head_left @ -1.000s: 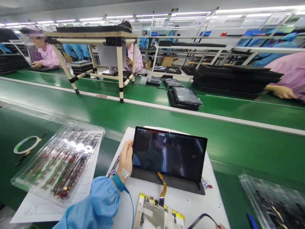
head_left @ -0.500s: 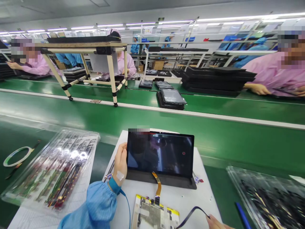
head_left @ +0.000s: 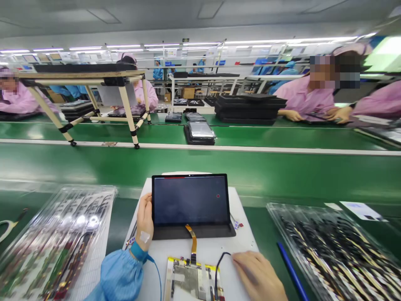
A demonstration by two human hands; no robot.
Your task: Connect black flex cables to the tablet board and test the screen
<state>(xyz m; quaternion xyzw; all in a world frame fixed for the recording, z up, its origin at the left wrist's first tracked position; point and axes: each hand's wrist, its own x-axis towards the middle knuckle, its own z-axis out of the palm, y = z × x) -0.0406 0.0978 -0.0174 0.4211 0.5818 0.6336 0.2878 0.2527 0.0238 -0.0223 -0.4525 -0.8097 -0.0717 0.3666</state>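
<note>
My left hand (head_left: 145,219) is closed on the left edge of a tablet screen (head_left: 191,200), which leans back on a dark stand (head_left: 203,231). The display is lit dark grey with a small red dot at its right. From below it an orange ribbon cable (head_left: 192,240) runs down to an opened tablet body (head_left: 184,278) with yellow-edged parts, cut off by the bottom of the view. My right hand (head_left: 260,276) pinches the end of a black ribbon cable (head_left: 218,267), which arches up from the body's right side. Both lie over a white board (head_left: 241,217).
Clear trays of strip parts stand left (head_left: 62,234) and right (head_left: 338,251), with a blue pen-like stick (head_left: 293,271) beside the right one. Beyond the green bench (head_left: 266,171) are a pipe-frame stand (head_left: 128,113), black tray stacks (head_left: 247,109) and co-workers in pink.
The view has turned right. My right hand has come further into view over the board, bending the black ribbon cable upward. The display's reflections have faded. My left hand keeps hold of the screen.
</note>
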